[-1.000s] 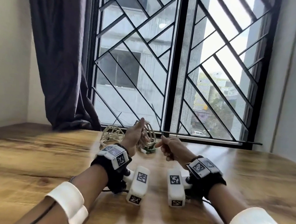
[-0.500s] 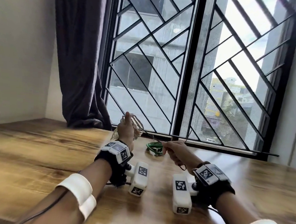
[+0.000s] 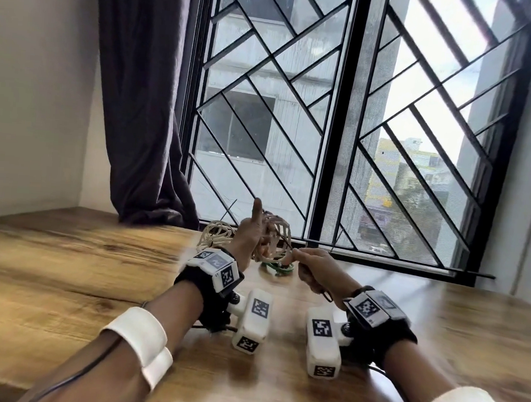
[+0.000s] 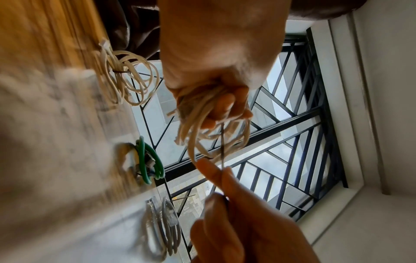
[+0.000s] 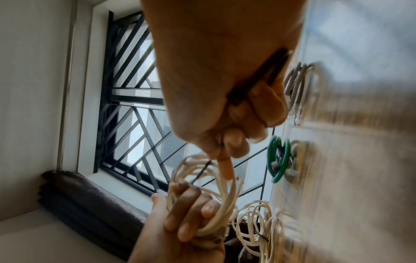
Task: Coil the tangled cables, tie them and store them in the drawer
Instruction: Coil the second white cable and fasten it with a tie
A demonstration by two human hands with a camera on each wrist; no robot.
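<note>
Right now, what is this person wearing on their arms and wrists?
Both hands are bare. Each wrist has a black strap carrying white boxes printed with black-and-white square code markers. White bands wrap both forearms, and a thin dark cable runs along the left forearm.

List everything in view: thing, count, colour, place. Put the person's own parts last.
Cream cable coil: one, cream, gripped in the left hand, raised off the table.
Black tie: one, thin, black, running from the held coil to the right hand.
Second cream coil: one, cream, on the table by the curtain, a dark tie round it.
Green cable coil: one, green, on the table near the window.
Grey cable coil: one, grey, on the table.
Table: one, brown wood.
Curtain: one, dark, left of the window.
Window grille: one, black, behind the table.
Wrist cameras: two, white with black markers.
Left hand: holds the cream coil.
Right hand: pinches the tie.
</note>
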